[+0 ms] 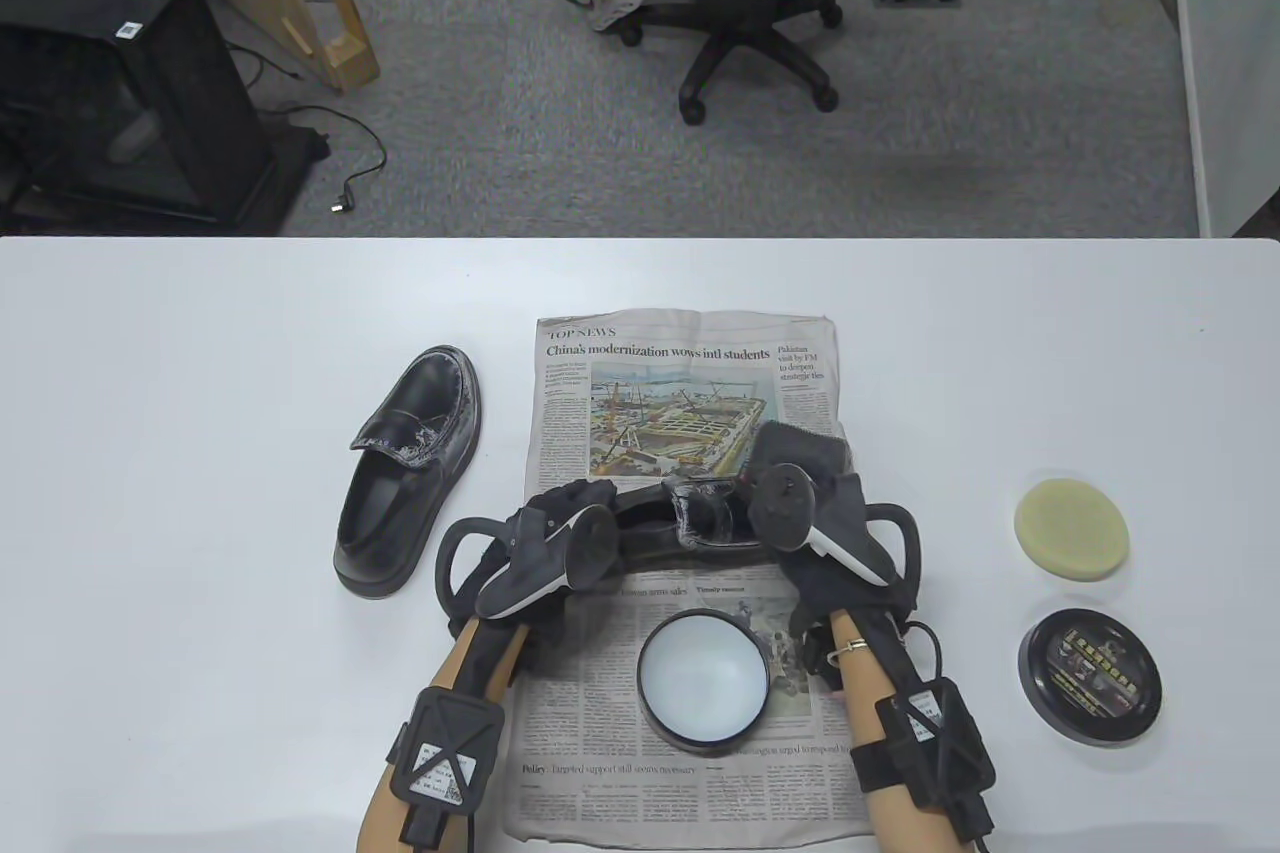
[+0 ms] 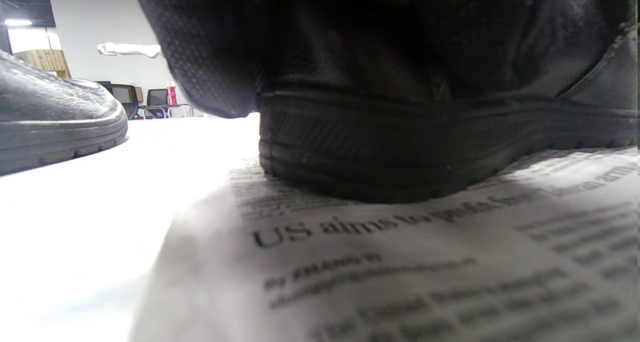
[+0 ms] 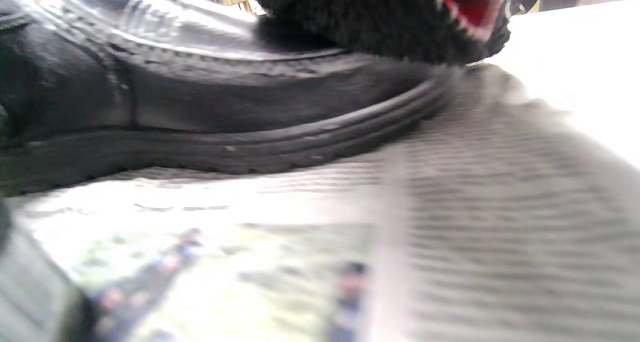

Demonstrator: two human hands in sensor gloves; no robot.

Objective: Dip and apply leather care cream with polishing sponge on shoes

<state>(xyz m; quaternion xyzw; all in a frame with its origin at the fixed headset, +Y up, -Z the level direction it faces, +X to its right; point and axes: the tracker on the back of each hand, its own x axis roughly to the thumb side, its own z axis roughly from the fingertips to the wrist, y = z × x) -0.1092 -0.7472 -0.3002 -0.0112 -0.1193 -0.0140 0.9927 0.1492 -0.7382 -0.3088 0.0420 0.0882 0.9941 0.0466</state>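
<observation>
A black leather shoe (image 1: 690, 533) lies sideways across the newspaper (image 1: 680, 393) between my hands. My left hand (image 1: 570, 505) grips its heel end; the left wrist view shows the heel sole (image 2: 400, 147) on the paper under my gloved fingers (image 2: 210, 47). My right hand (image 1: 792, 485) holds a dark cloth (image 1: 800, 448) against the toe end; the right wrist view shows the cloth (image 3: 380, 22) resting on the shoe's upper (image 3: 200, 112). An open cream tin (image 1: 703, 678) stands on the paper in front of the shoe. A round yellow sponge (image 1: 1072, 528) lies untouched at the right.
A second black shoe (image 1: 410, 473), smeared with white streaks, stands on the bare table left of the newspaper, and shows in the left wrist view (image 2: 55, 117). The tin's black lid (image 1: 1090, 678) lies at the right below the sponge. The white table (image 1: 200, 343) ends at the far edge.
</observation>
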